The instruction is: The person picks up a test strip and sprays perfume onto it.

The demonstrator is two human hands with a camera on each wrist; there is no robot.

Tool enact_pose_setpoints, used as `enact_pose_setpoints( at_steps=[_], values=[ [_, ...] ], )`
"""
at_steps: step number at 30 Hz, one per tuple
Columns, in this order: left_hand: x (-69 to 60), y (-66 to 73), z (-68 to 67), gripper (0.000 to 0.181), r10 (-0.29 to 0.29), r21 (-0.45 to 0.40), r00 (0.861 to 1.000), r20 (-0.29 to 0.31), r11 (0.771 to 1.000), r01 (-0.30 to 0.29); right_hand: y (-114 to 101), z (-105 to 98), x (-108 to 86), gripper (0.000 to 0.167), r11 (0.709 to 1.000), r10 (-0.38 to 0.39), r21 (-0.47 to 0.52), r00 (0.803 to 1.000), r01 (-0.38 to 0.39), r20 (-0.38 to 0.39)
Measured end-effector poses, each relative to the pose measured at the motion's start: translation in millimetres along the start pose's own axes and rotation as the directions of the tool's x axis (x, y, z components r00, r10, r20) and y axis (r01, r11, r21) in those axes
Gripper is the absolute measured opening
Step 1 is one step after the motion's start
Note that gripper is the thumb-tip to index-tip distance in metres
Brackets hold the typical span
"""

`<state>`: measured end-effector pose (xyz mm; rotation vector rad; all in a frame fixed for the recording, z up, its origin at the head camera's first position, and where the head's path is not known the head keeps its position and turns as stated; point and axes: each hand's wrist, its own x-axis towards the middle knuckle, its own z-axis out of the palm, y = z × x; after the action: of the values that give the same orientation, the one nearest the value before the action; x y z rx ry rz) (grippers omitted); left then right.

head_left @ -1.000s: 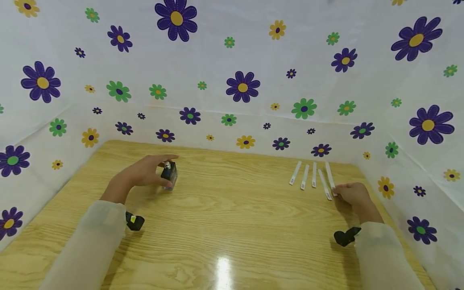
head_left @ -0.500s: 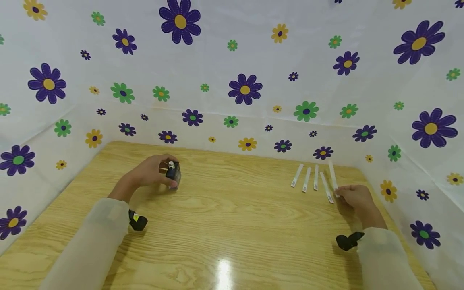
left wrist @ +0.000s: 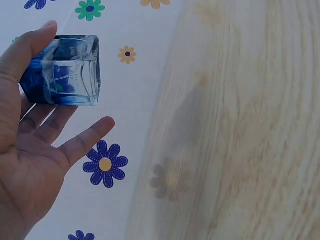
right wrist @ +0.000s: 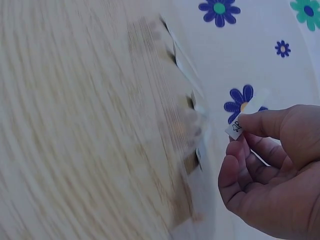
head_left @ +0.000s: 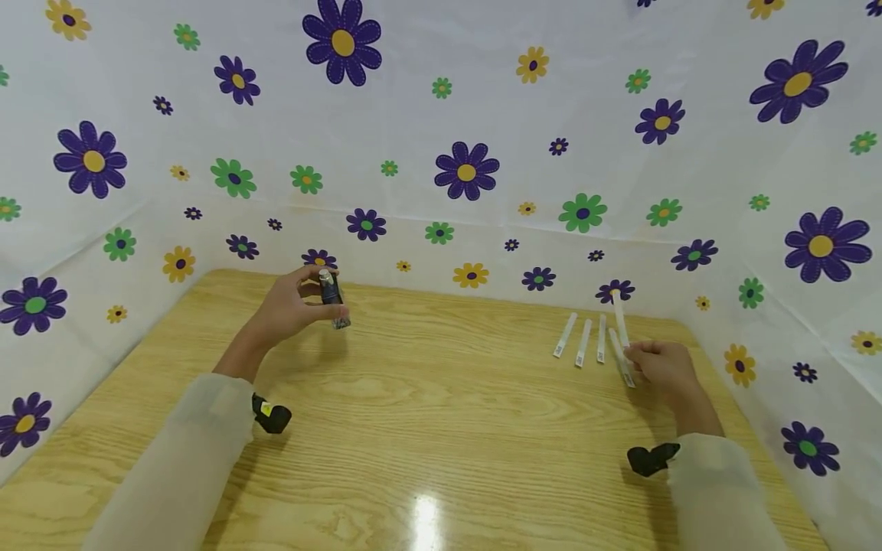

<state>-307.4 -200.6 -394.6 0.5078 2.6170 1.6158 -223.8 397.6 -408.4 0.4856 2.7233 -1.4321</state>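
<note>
cream sleeves [head_left: 172, 463], probably black wrist cameras [head_left: 276, 418]

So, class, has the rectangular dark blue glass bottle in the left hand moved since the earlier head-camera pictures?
Yes, upward: in the head view, the bottle has risen towards the purple, yellow-centred printed flower just above it.

Perfume bottle [head_left: 333, 297] partly hidden by L hand [head_left: 288, 312]; in L wrist view its top end's behind the thumb, glass print [left wrist: 76, 71] too small to read. Held paper strip [head_left: 619, 320]: lower end hidden by R hand [head_left: 664, 367] in head view, far end blurry in R wrist view. Labels [head_left: 558, 353] on strips nr tabletop's [head_left: 441, 428] far R corner illegible. Sleeves [head_left: 175, 459] + tabletop's near edge cut off, head view btm.
</note>
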Motion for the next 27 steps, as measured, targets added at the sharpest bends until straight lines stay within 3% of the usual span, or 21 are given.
enact_pose_setpoints(
  at_steps=[6, 11, 16, 20, 24, 27],
  values=[
    [3.8, 10.0, 7.1, 0.072, 0.05, 0.015, 0.998, -0.032, 0.999, -0.05, -15, 19, -0.3, 0.041, 0.997, -0.081, 0.005, 0.996, 0.08, 0.025],
    [4.9, 17.2, 14.7, 0.075, 0.067, -0.056, 0.998, -0.021, 0.996, -0.068, -31, 38, -1.8, 0.039, 0.99, -0.138, 0.026, 0.99, 0.137, 0.03],
    [7.5, 21.7, 23.4, 0.078, 0.061, -0.107, 0.998, -0.009, 0.992, -0.062, -50, 60, -6.4, 0.033, 0.98, -0.194, 0.053, 0.98, 0.192, 0.051],
    [8.5, 23.8, 30.4, 0.079, 0.056, -0.098, 0.998, -0.014, 0.994, -0.057, -64, 76, -7.6, 0.03, 0.972, -0.231, 0.05, 0.971, 0.228, 0.063],
    [9.7, 26.0, 38.7, 0.079, 0.098, -0.086, 0.995, -0.005, 0.991, -0.098, -75, 92, -7.0, 0.028, 0.965, -0.26, 0.024, 0.963, 0.259, 0.072],
    [11.5, 28.8, 44.9, 0.081, 0.129, -0.123, 0.992, 0.008, 0.984, -0.127, -84, 103, -7.1, 0.027, 0.961, -0.275, 0.011, 0.958, 0.275, 0.08]
  ],
)
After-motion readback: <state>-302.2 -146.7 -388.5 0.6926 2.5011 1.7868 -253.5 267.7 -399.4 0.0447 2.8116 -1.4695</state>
